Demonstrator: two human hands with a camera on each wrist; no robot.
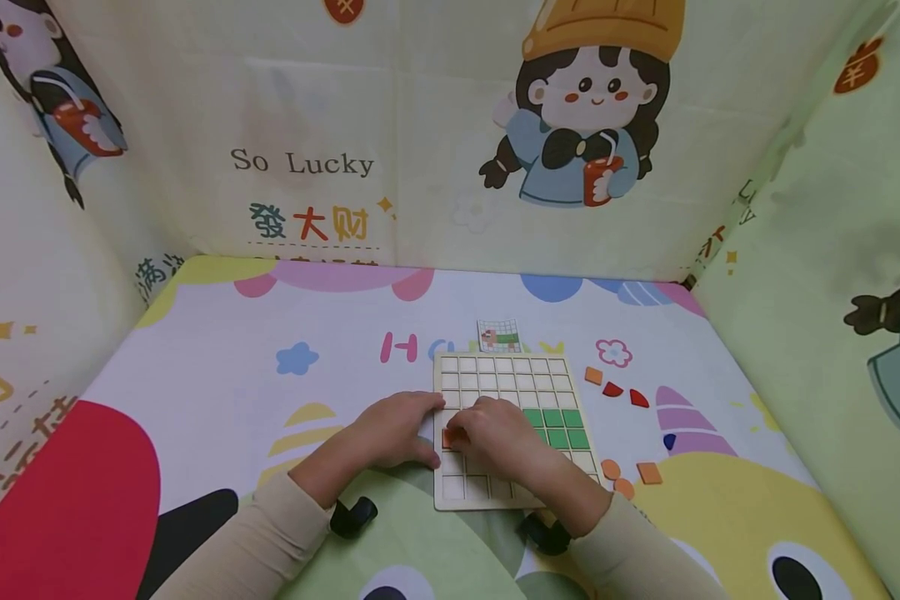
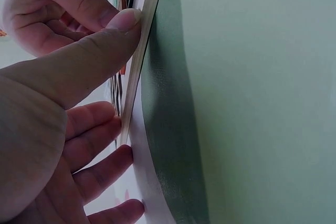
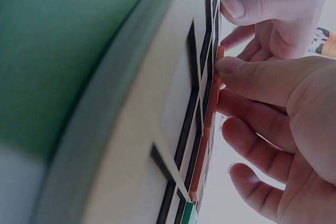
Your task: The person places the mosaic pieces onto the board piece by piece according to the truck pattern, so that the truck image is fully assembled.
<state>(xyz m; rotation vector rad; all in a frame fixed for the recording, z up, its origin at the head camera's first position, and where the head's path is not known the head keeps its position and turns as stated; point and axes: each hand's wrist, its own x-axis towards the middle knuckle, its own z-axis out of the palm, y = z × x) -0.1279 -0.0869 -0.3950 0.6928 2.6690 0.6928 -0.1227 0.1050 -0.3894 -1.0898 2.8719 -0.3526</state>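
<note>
A light wooden grid board (image 1: 501,503) lies on the printed cloth, with green square tiles (image 1: 552,418) filling part of its right side. My left hand (image 1: 397,429) steadies the board's left edge, its thumb and fingers touching the rim and spread rather than curled. Over the grid, my right hand (image 1: 498,437) pinches an orange square tile (image 1: 446,440) at the left column, thumb and forefinger on it. In the right wrist view another orange tile (image 3: 199,169) sits in the grid beside a green one (image 3: 188,213). My right hand hides the middle cells.
A small pattern card (image 1: 498,336) lies just behind the board. To the right are loose pieces: orange squares (image 1: 649,473), orange circles (image 1: 611,469), red quarter-rounds (image 1: 639,398) and a dark blue piece (image 1: 669,441). Printed cloth walls (image 1: 435,167) enclose the back and sides.
</note>
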